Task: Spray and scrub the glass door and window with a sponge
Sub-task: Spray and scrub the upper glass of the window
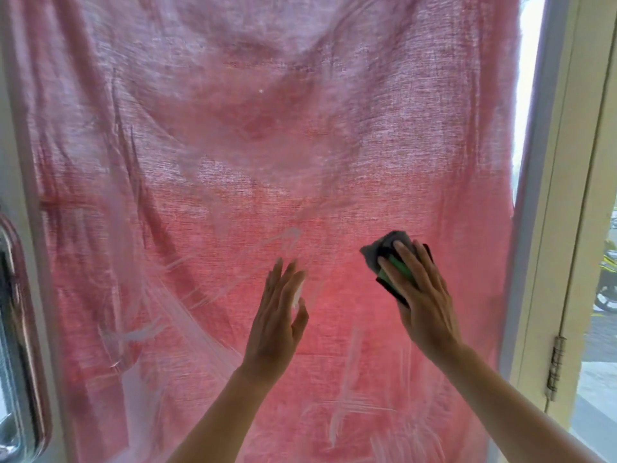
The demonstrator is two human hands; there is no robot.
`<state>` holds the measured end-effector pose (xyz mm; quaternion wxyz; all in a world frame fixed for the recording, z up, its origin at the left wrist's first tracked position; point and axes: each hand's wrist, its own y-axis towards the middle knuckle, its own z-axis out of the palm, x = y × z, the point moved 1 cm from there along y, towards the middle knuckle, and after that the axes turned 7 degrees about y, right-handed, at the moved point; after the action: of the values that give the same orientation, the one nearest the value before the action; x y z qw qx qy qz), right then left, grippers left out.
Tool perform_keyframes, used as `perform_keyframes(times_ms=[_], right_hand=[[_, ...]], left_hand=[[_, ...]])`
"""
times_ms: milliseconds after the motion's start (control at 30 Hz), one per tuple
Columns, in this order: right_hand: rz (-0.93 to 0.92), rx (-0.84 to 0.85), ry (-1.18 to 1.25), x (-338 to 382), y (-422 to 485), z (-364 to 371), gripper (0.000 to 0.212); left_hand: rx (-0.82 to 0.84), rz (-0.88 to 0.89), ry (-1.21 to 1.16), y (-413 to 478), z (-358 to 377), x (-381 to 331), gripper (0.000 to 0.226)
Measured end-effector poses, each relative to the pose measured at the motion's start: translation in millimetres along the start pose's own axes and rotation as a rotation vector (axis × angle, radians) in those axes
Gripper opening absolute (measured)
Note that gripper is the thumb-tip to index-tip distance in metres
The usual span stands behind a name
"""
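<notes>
Fingers (424, 262) are held straight: the sponge (396, 267) is pressed flat to the glass door (233, 162) by the right hand (427, 302), seemingly braced by the left hand (277, 312).

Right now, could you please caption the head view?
Right hand presses a green sponge on the streaked glass door; left hand open beside it.

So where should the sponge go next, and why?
Probably straight down. The right hand presses the sponge flat on the glass door, and white soapy streaks show just below it, so sliding down over them seems the best small move. The left hand only rests open against the glass.
</notes>
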<state>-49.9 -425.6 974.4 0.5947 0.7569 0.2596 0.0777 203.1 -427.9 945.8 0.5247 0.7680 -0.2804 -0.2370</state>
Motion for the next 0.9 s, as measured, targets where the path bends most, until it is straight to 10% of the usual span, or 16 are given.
perform_keyframes(times_ms=[433,900], right_hand=[[0.029,-0.206,-0.009,13.0,214.2,-3.1,0.055],[-0.333,0.086,0.029,65.8,27.3,51.2,0.039]], left_hand=[[-0.016,0.065,-0.002,20.9,-26.5,33.8,0.064],[-0.04,0.049,-0.062,19.2,-20.1,32.6,0.061]])
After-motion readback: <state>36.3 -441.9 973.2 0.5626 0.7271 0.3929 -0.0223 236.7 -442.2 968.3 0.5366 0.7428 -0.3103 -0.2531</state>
